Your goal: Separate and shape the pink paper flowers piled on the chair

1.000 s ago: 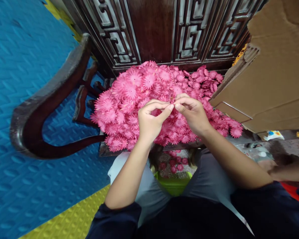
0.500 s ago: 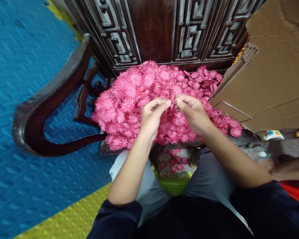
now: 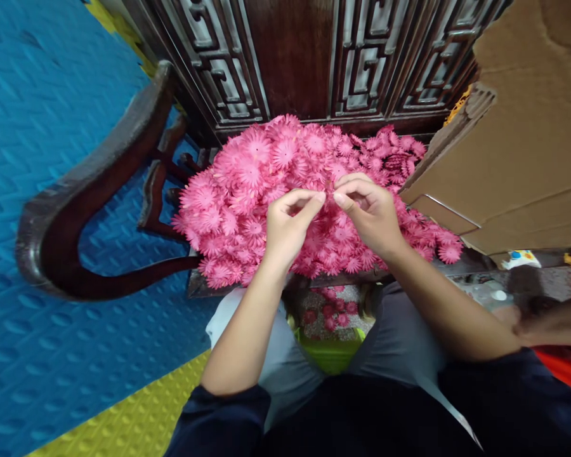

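A big heap of pink artificial flower heads (image 3: 247, 178) lies on the dark wooden seat (image 3: 219, 289). Over the middle of the heap, my left hand (image 3: 290, 219) is closed, thumb tip pressed to the forefinger. Close on its right, my right hand (image 3: 368, 206) also pinches, thumb against fingertips. The fingertips of the two hands almost meet, with a small gap between them. Whatever they grip is too small to make out against the pink petals.
A curved wooden armrest (image 3: 42, 235) stands at left above blue matting (image 3: 76, 355). Carved back panels (image 3: 290, 57) rise behind the heap. Cardboard (image 3: 528, 152) borders it at right. Fallen flowers (image 3: 330, 311) and a green container (image 3: 333, 352) show between my legs. Another person's arm (image 3: 556, 324) is at lower right.
My fingertips have drawn slightly apart, and the pinkish bit seen between them before no longer shows clearly. My right hand's fingers have shifted a little upward. The heap looks the same.
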Tool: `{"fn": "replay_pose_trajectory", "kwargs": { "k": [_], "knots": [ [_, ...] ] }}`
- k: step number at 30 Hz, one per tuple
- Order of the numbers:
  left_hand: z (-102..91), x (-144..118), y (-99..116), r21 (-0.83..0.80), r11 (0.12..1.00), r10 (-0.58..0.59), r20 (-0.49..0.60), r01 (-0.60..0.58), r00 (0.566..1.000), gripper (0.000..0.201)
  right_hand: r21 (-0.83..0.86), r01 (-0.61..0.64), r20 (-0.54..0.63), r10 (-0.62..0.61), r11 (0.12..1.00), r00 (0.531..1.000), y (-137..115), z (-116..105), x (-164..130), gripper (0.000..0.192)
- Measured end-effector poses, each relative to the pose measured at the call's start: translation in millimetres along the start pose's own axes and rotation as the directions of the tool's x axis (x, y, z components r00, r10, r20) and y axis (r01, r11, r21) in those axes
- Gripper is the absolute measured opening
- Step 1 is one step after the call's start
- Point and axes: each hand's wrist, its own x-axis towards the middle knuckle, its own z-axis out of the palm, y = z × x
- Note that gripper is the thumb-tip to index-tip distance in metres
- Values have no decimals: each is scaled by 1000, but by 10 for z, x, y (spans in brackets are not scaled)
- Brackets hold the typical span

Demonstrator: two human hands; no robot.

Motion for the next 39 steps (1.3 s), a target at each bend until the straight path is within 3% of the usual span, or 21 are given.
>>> {"fn": "replay_pose_trajectory", "kwargs": {
  "k": [6, 12, 21, 27, 31, 34, 39],
  "knots": [
    [-8, 36, -55, -79, 997, -22, -44, 18, 999, 5, 27, -93, -51, 95, 995, 994, 4, 25, -14, 20],
    [-2, 21, -62, -50, 999, 7, -46, -9, 999, 6, 103, -188, 32, 186, 977, 982, -34, 66, -24, 22],
    [23, 22, -67, -226, 974, -27, -63, 12, 998, 21, 185, -230, 41, 226, 955, 973, -34, 96, -28, 26],
    [-33, 41, -48, -97, 995, 7, 46, -3, 999, 22, 211, -272, 16, 275, 939, 961, -2, 61, -11, 28],
    [-70, 56, -58, -83, 996, -12, 113, 22, 993, 12, 198, -287, 25, 288, 937, 957, 49, 40, 5, 25],
    [-80, 66, -85, -121, 992, -36, 102, 48, 994, 2, 182, -287, 34, 285, 941, 958, 46, 48, 0, 20],
    [-48, 61, -106, -133, 990, -45, 25, 48, 999, 7, 174, -302, -8, 308, 937, 951, -17, 79, -34, 15]
  ]
}}
